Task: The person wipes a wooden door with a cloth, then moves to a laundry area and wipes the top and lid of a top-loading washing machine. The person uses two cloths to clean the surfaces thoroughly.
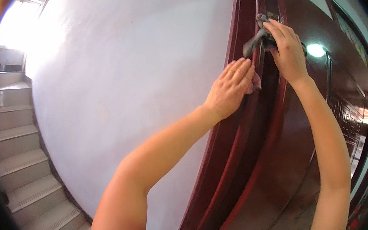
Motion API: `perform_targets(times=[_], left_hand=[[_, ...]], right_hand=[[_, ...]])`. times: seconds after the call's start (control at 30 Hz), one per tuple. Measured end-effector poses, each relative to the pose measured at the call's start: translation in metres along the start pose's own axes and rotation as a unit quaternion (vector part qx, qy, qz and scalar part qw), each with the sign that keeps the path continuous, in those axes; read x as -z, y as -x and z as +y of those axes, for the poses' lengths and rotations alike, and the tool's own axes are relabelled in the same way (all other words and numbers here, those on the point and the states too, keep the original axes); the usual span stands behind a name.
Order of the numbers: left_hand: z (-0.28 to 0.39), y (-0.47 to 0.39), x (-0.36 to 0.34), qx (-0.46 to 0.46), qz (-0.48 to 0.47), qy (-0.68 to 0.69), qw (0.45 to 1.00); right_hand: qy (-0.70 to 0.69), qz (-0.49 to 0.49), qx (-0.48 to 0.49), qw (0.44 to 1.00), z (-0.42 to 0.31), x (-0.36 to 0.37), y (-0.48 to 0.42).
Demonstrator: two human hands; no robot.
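A dark red door frame (226,150) runs from the upper right down to the bottom, beside a glossy dark brown door (293,161). My right hand (284,45) holds a crumpled grey cloth (256,41) against the upper part of the frame, near a metal fitting on the door's edge. Lower and to the left, my left hand (233,82) presses a pinkish cloth (256,84) on the frame's moulding; most of that cloth is hidden under the palm and fingers. The two hands are apart.
A pale wall (127,70) fills the middle and left. Tiled stairs (20,162) climb along the far left towards a bright window (15,28). At the right, the glossy surface shows a bright round light (316,50) and a lattice pattern.
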State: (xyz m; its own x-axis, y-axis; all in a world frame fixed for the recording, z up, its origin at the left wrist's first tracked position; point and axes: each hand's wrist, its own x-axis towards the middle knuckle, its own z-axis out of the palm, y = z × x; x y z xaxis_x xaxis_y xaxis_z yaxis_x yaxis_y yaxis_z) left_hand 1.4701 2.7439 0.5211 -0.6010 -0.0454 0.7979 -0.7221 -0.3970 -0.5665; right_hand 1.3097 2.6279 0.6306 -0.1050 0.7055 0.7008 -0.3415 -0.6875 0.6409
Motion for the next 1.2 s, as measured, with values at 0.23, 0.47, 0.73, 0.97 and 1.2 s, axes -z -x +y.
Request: perform_targets(times=[0.23,0.47,0.73,0.97,1.2], left_hand=[[-0.013,0.003,-0.005,-0.035,0.031,0.061,0.997],[-0.004,0.006,-0.043,-0.059,0.042,0.047,0.996],[0.018,-0.009,-0.113,-0.124,-0.028,0.035,0.991],[0.017,-0.006,-0.139,-0.151,-0.026,0.158,0.976],[0.013,-0.018,-0.142,-0.128,-0.019,0.155,0.979]], right_hand=[[0.063,-0.077,-0.001,0.995,0.013,-0.116,-0.022],[0.130,-0.130,-0.081,0.980,0.050,-0.157,-0.065],[0.234,-0.108,-0.187,0.948,0.165,-0.222,-0.076],[0.157,-0.113,-0.156,0.969,0.227,-0.220,-0.096],[0.102,0.017,-0.115,0.988,0.241,-0.196,-0.068]])
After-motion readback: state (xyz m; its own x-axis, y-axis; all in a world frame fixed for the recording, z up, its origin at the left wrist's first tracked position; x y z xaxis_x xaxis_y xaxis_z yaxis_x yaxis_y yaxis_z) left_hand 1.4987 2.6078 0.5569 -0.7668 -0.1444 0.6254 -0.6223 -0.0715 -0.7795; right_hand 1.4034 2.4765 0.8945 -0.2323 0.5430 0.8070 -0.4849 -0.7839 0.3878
